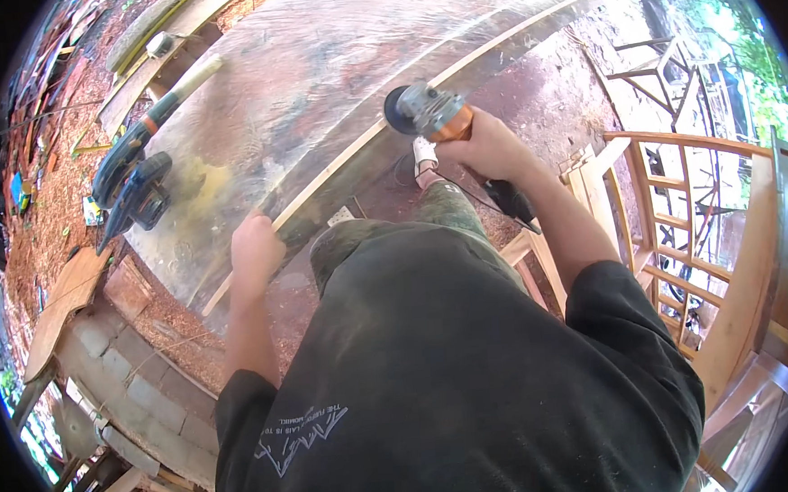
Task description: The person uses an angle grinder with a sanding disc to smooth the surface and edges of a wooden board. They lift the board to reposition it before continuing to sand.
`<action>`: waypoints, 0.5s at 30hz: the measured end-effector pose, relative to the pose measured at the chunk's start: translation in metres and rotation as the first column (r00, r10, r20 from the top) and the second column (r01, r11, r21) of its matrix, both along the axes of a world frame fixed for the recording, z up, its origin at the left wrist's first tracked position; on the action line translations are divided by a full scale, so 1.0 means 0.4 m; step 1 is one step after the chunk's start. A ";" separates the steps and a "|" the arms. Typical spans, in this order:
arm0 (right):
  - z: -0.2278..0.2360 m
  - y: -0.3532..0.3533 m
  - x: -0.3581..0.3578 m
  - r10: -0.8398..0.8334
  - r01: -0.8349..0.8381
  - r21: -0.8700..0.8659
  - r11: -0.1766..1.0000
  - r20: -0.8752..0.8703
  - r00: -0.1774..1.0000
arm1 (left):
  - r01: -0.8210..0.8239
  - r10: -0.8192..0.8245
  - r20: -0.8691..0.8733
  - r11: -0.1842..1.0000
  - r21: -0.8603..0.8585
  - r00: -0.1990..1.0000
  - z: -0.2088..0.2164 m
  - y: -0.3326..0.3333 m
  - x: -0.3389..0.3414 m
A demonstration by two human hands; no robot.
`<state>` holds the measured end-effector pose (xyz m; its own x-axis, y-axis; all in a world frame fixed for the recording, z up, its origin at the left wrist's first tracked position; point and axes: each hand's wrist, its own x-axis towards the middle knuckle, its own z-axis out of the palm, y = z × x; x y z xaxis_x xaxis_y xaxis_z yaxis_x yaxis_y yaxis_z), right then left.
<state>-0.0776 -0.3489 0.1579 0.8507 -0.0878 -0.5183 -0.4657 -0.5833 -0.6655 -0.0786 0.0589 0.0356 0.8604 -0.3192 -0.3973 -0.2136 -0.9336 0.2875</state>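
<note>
A long thin wooden strip runs along the near edge of a large worn table. My left hand is closed around the strip toward its left end. In my right hand is an angle grinder with an orange and grey body. Its dark disc is at the strip, right of the middle; whether it touches cannot be made out. The grinder's dark rear end shows below my wrist.
A blue leaf blower with a pale nozzle and another dark blue power tool lie on the table's left part. Wood shavings cover the ground at left. Wooden chair frames stand close on my right. A block wall is at lower left.
</note>
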 end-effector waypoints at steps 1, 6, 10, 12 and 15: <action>-0.046 -0.052 0.003 0.024 -0.023 -0.020 1.000 0.072 0.997 | 0.000 0.000 -0.001 1.000 0.005 1.000 0.005 -0.005 0.001; -0.025 -0.185 0.062 -0.044 0.042 -0.020 0.999 -0.082 0.996 | -0.033 0.035 -0.029 0.998 0.059 0.999 0.012 -0.010 0.004; -0.058 -0.320 0.105 -0.017 0.018 -0.078 0.997 0.006 1.000 | -0.067 0.068 -0.011 0.996 0.064 0.998 -0.013 0.000 0.002; -0.051 -0.377 0.131 -0.045 0.045 -0.065 0.997 0.000 0.999 | -0.075 0.077 -0.020 0.994 0.074 0.997 0.006 -0.015 0.004; -0.059 -0.482 0.166 -0.061 0.063 -0.045 0.997 0.041 0.997 | -0.084 0.086 -0.026 0.994 0.074 0.996 0.012 -0.016 0.009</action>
